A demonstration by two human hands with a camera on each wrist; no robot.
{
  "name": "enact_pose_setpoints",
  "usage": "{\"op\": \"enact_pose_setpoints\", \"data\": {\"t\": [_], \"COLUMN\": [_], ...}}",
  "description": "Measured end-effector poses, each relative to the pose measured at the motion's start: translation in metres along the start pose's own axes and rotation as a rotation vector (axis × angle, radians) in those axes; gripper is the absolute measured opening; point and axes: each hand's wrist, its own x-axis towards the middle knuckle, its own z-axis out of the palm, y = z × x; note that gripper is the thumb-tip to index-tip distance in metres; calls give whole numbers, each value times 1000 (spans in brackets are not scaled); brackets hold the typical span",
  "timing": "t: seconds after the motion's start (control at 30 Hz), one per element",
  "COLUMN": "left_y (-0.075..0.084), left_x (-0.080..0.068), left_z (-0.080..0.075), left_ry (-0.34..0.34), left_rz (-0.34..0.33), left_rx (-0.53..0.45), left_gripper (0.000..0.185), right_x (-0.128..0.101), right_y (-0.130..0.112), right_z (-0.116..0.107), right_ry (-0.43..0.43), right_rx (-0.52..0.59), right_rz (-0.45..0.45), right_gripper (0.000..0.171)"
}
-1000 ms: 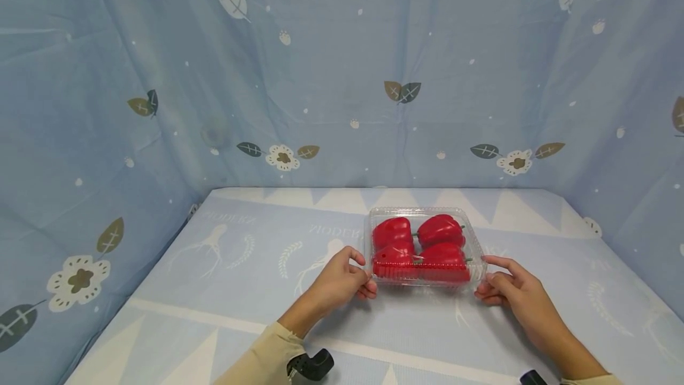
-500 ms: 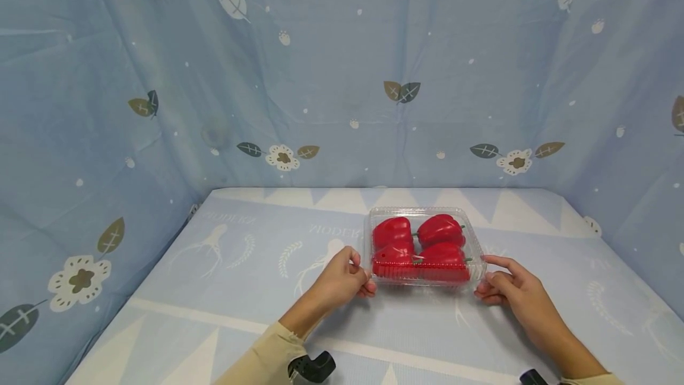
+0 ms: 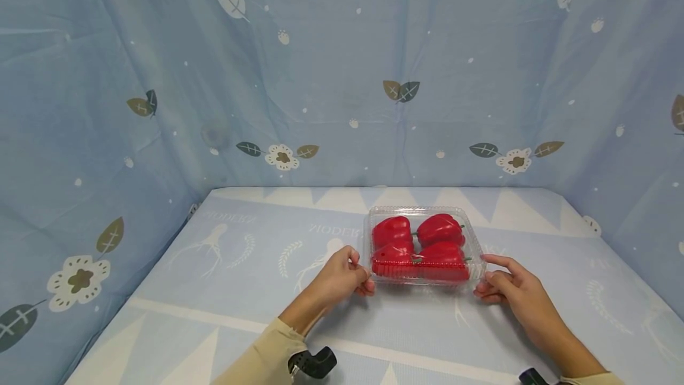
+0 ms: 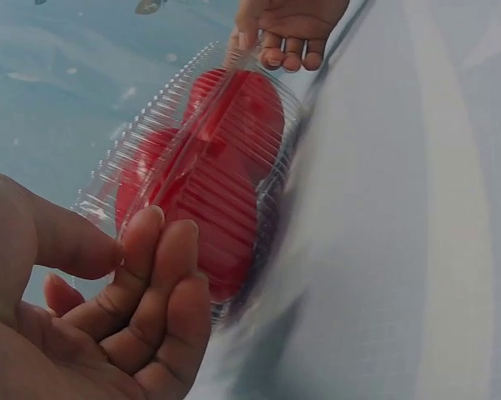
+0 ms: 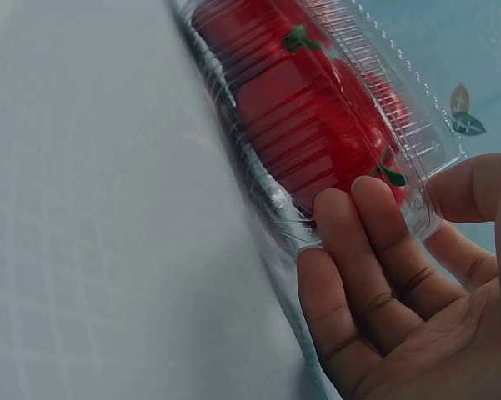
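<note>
A clear plastic clamshell box (image 3: 474, 249) rests on the cloth-covered table, right of centre in the head view. Through its lid show several red bell peppers (image 3: 440, 229) with green stems. My left hand (image 3: 342, 275) holds the front left corner; in the left wrist view its thumb and index finger pinch the rim (image 4: 121, 250). At the front right corner is my right hand (image 3: 515, 290), holding the edge between thumb and fingers. In the right wrist view, several of its fingertips (image 5: 338, 208) lie along the box's ribbed side. The lid lies over the peppers; whether it is latched I cannot tell.
A pale blue patterned cloth covers the table (image 3: 224, 290). Behind and on both sides hangs a blue curtain (image 3: 331, 64) with leaf and flower prints. A black strap mount (image 3: 312, 364) sits at the left wrist, by a beige sleeve (image 3: 267, 352).
</note>
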Motion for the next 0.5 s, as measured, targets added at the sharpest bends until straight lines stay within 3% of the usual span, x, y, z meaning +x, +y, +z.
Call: {"op": "enact_pose_setpoints", "data": {"t": [0.17, 0.3, 0.5], "left_y": [0, -5, -14], "left_x": [-3, -3, 2], "left_z": [-1, -3, -5], "left_ry": [3, -14, -28], "left_rz": [7, 6, -74], "left_rx": [21, -18, -103], "left_gripper": [24, 21, 41], "right_x": [0, 1, 1], "right_y": [-2, -3, 0], "right_z": [1, 1, 2], "right_ry": [-2, 4, -10], "right_rx": [-3, -17, -2], "right_rz": [5, 6, 13], "right_gripper": [48, 48, 51]}}
